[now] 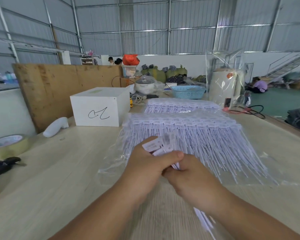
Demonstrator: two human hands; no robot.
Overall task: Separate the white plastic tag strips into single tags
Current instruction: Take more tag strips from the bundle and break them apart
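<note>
A large pile of white plastic tag strips (189, 134) lies on clear plastic wrap in the middle of the table, heads in a row at the far side, thin tails fanning toward me. A second pile of strips (180, 105) lies behind it. My left hand (145, 163) grips a small bundle of tags (160, 144), whose printed heads stick up above the fingers. My right hand (190, 174) is curled round the tails of the same bundle, close against the left hand. The tails' loose ends (204, 220) trail below my right wrist, blurred.
A white box (100, 108) with a black scribble stands at the left of the piles. A tape roll (9, 144) and black tool (3, 164) lie at the far left. A blue basket (188, 91), a bagged white cylinder (223, 87) and cables sit behind.
</note>
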